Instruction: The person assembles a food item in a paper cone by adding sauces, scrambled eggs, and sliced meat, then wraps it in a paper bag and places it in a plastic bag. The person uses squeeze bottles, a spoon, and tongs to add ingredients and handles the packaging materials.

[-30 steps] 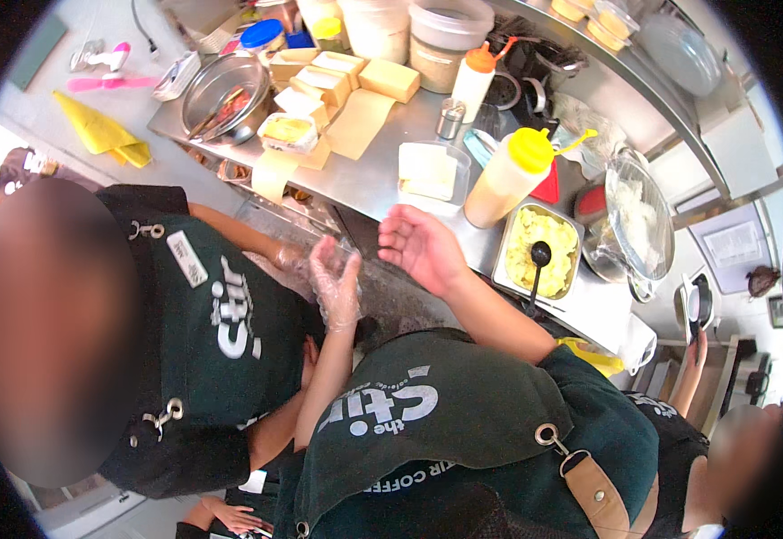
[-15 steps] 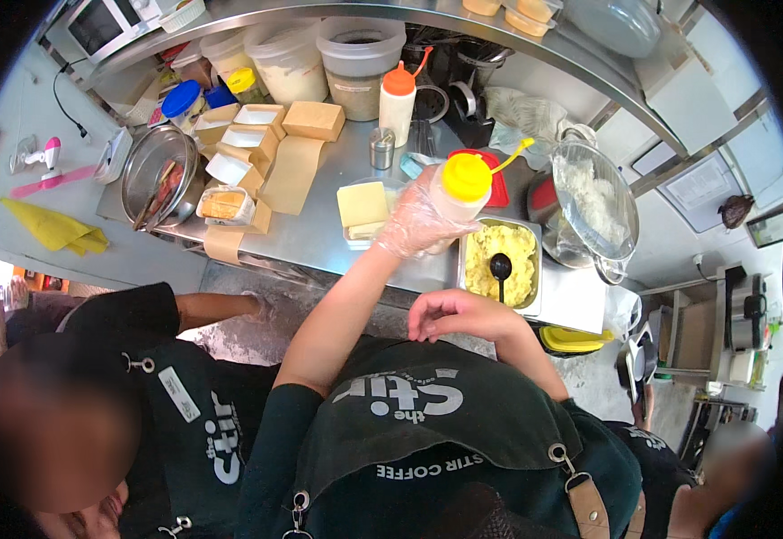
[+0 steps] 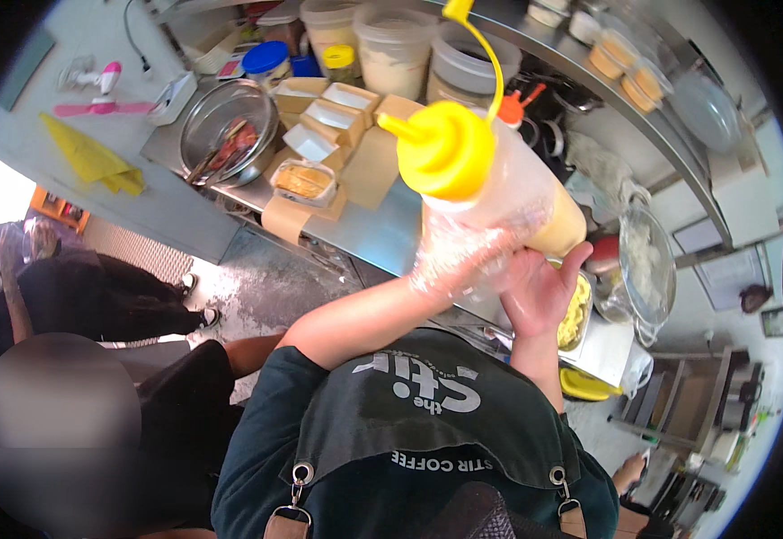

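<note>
My left hand (image 3: 468, 251), in a clear plastic glove, is wrapped round a squeeze bottle (image 3: 526, 180) with a yellow nozzle lid. The bottle is raised close to me and tilted, its nozzle toward the upper left and its base toward the lower right. Pale yellow sauce shows in its base end, and the attached tip cap swings loose on a strap. My right hand (image 3: 539, 301) is bare and open, palm up, just below the base; whether it touches the bottle I cannot tell. Behind this hand, a metal pan of yellow mash (image 3: 575, 314) is partly hidden.
On the steel counter stand brown paper boxes (image 3: 333, 117), one holding a bread item (image 3: 303, 182), and a metal bowl (image 3: 192, 135) with tongs. A large clear-lidded pot (image 3: 650, 260) is at the right. A shelf (image 3: 670, 126) overhangs the back. A co-worker (image 3: 185, 413) stands at my left.
My left hand has lifted the bottle nearer and tipped it, and its tip cap now hangs off. My right hand has opened and risen to the bottle's base. The view has swung left.
</note>
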{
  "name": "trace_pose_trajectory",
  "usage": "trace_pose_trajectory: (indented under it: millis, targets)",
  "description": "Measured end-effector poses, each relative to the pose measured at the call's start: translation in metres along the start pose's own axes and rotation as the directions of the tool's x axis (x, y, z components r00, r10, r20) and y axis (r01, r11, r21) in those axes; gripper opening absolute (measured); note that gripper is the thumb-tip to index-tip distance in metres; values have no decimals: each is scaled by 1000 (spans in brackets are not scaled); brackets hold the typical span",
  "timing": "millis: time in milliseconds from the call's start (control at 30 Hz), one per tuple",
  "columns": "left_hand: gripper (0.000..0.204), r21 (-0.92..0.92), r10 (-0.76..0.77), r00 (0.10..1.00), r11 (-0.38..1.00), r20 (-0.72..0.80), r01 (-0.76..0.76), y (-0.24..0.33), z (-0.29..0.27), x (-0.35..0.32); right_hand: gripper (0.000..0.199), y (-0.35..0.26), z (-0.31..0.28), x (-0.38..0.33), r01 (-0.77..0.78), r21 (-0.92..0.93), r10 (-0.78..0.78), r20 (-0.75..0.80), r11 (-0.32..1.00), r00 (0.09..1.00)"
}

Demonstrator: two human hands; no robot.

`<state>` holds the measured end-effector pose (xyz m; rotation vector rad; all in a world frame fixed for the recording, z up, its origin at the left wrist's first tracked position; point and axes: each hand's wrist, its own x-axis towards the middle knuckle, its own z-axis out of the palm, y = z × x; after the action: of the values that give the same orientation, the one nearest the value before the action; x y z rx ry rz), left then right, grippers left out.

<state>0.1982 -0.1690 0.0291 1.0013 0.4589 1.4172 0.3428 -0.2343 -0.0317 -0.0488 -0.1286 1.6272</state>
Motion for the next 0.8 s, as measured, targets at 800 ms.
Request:
trace_pose_trajectory:
  millis: [800]
  targets:
    - [12,917,19,923,108,385,-384,66,-291,69,43,43,19,131,327,-346,-412,-209,879,887]
